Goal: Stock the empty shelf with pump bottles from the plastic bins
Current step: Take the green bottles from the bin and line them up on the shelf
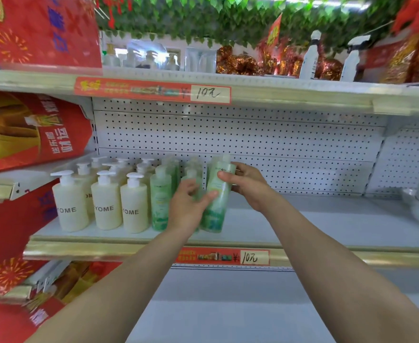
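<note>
Arms at full reach, right hand [248, 186] tight around upper part of green bottle [214, 214], left hand [187, 210] blurred, hold unclear.

Light is bright and even, falling from above, with a washed-out white streak of ceiling light [346, 4] glaring through the leaves [203, 18] at the top right and only faint, soft shadows beneath the shelf [327, 256] edges. Wide-angle distortion bows the shelf lines and stretches the red boxes [25, 129] at the left edge, and the whole frame is soft (the top-shelf goods [240, 64] and the right corner smear worst). The green bottles [215, 194] and the left hand [186, 209] on them are motion-blurred, while the cream bottles [104, 206] and their lettering read fairly clearly.
</note>
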Tool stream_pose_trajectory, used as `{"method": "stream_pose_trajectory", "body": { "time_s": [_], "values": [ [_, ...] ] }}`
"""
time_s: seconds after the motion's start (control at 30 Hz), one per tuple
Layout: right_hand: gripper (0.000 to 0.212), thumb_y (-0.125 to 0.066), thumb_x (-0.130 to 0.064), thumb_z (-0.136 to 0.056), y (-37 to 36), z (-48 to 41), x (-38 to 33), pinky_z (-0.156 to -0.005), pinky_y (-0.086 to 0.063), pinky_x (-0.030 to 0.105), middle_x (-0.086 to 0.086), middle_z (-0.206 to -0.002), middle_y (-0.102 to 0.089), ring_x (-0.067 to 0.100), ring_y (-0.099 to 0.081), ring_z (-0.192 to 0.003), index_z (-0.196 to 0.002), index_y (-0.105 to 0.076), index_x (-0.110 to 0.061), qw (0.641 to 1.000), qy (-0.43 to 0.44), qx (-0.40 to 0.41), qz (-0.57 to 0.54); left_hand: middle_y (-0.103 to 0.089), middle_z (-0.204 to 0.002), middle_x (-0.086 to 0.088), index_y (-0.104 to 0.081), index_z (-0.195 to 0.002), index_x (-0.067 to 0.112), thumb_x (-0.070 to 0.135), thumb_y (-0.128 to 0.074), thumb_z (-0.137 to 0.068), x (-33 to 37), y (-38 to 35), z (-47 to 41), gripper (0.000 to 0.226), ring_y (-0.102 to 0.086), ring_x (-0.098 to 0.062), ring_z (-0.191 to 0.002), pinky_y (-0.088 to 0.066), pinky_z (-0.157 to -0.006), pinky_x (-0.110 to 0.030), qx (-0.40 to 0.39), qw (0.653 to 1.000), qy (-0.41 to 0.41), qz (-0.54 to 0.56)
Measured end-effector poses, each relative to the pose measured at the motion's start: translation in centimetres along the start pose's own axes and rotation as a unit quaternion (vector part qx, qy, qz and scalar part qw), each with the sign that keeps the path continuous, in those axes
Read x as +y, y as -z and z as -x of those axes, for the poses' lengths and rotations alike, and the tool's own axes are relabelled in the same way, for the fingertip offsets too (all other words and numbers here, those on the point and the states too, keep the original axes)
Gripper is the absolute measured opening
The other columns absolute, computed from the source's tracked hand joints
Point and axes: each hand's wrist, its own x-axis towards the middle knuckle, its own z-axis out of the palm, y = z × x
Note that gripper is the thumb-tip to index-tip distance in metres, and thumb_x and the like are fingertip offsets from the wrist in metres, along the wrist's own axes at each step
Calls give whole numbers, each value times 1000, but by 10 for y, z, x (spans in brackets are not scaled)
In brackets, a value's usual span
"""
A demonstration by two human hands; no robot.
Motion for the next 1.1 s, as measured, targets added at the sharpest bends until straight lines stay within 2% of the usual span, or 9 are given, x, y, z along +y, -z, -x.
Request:
{"method": "stream_pose_trajectory", "body": {
  "time_s": [0.07,0.13,0.33,0.47,0.63,0.97,1.1],
  "values": [
    [48,-82,-11,-79,7,-5,5,-94,-56,39,6,-113,-74,24,-71,-106,-124,-63,-7,1000,-1,12,6,-54,-132,7,-51,-136,19,42,-78,-80,-2,6,-13,66,-48,-11,-123,-40,-106,-32,78,996,-22,-29],
    [52,-83,-9,-77,12,-9,10,-96,-54,38,5,-114,-73,22,-69,-108,-125,-62,-9,999,-9,20,24,-51,-141,0,-49,-139,18,43,-74,-83,-8,11,-24,66,-43,-20,-133,-38,-111,-41,100,992,-35,-67],
    [61,-86,-5,-73,14,-16,36,-99,-53,36,4,-118,-69,20,-65,-111,-127,-59,-11,997,-28,29,60,-47,-147,-2,-49,-141,21,39,-66,-91,-21,8,-37,55,-40,-23,-137,-37,-111,-39,63,991,-38,-110],
    [62,-86,-4,-73,13,-18,47,-94,-54,33,3,-115,-68,19,-65,-106,-127,-58,-12,996,-33,20,76,-47,-146,-3,-48,-140,24,36,-68,-90,-27,5,-35,55,-42,-23,-137,-39,-110,-38,65,994,-15,-90],
    [60,-82,-5,-78,9,-20,50,-80,-52,21,2,-109,-67,11,-64,-96,-131,-54,-16,996,-39,3,85,-49,-146,-1,-44,-141,29,33,-70,-90,-29,2,-32,58,-40,-21,-139,-40,-111,-42,60,996,-5,-64],
    [59,-81,-12,-82,10,-25,53,-78,-50,20,1,-112,-66,9,-63,-98,-133,-51,-20,990,-57,-19,126,-47,-148,-2,-43,-144,26,32,-69,-91,-25,4,-33,59,-39,-22,-140,-38,-112,-40,54,993,0,-102],
    [62,-80,-17,-84,7,-19,48,-74,-47,17,5,-122,-65,10,-63,-99,-137,-49,-22,985,-63,-13,157,-46,-150,-2,-41,-148,23,31,-68,-92,-17,7,-31,63,-39,-23,-140,-37,-114,-40,44,988,1,-145]
  ]
}}
